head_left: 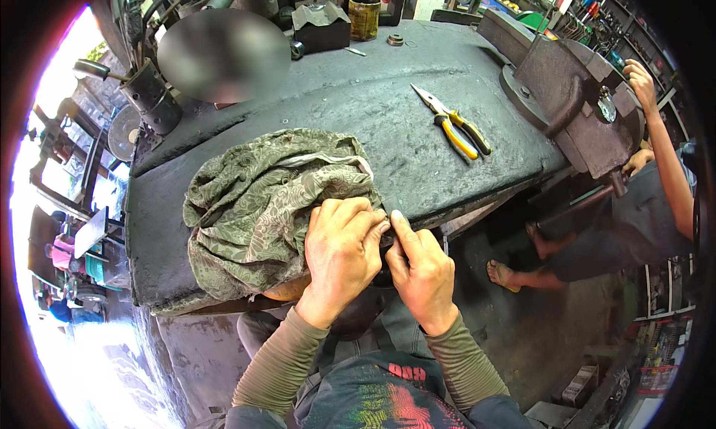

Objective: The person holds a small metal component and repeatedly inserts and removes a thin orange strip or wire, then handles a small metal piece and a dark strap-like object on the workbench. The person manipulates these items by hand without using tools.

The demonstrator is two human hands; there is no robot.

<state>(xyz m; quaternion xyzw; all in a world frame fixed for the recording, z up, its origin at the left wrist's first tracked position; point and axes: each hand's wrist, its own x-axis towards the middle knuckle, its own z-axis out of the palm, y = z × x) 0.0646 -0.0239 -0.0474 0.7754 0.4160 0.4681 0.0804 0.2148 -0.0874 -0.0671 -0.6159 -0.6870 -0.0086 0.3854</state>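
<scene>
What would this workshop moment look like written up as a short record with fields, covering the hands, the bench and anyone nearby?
Setting: dark workbench in a cluttered workshop
Left hand: gripping the green patterned cloth at the bench's near edge
Right hand: pinching something small against the left hand; what it is stays hidden
Tools: yellow-handled pliers lying apart on the bench
Fixture: heavy bench vise at the right end
Back of bench: rusty can
Others: a second person's hand on the vise
</scene>
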